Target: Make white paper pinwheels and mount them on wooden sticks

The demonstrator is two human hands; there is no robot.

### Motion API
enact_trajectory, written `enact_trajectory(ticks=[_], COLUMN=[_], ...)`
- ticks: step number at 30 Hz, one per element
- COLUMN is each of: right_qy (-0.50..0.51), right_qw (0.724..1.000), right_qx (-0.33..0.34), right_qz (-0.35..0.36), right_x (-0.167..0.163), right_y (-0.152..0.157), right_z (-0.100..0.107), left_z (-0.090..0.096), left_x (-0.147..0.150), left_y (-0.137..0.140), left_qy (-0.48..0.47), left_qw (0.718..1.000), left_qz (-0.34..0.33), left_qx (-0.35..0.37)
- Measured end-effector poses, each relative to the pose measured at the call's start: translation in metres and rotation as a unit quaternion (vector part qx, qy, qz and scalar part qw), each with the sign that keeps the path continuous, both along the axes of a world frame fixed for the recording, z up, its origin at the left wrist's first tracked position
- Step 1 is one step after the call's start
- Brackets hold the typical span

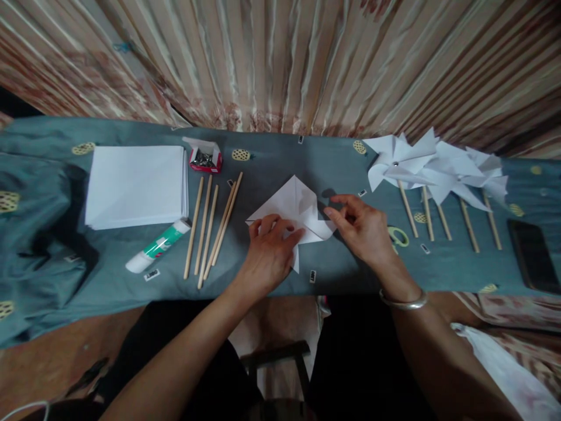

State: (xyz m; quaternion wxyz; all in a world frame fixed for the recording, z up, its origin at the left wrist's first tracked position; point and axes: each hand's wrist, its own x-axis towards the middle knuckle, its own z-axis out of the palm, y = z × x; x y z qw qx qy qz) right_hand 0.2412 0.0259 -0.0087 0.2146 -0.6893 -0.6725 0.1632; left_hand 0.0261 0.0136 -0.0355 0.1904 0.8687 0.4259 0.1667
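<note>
A white paper pinwheel (291, 196), cut and partly folded, lies on the cloth in front of me. My left hand (272, 248) rests over its lower left part, with curled fingers and thumb pressing the paper down. Just off the pinwheel's right corner is my right hand (362, 225). Its thumb and index finger are apart, with nothing visible between them. Green-handled scissors (398, 236) lie partly hidden behind my right hand.
Left of the pinwheel are several wooden sticks (205, 234), a glue stick (160, 247), a paper stack (135, 184) and a small box of metal pins (205, 158). Finished pinwheels (405, 161) on sticks lie to the right, near a phone (533, 254). A curtain (280, 70) hangs behind.
</note>
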Motion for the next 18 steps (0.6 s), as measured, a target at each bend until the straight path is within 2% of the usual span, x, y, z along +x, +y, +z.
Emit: enact_trajectory(ticks=[7, 15, 18], right_qy=[0.004, -0.045, -0.059], right_qw=[1.0, 0.982, 0.967], right_qx=[0.004, 0.116, 0.15], right_qz=[0.018, 0.142, 0.197], right_x=[0.0, -0.015, -0.023], right_y=[-0.02, -0.043, -0.053], right_z=[-0.002, 0.005, 0.005], left_z=[0.001, 0.0, -0.005], left_x=[-0.009, -0.031, -0.038], left_y=[0.001, 0.014, 0.02], left_qy=[-0.02, -0.013, -0.014], left_qw=[0.998, 0.99, 0.989], left_qz=[0.041, 0.121, 0.137], left_qx=[0.033, 0.071, 0.05])
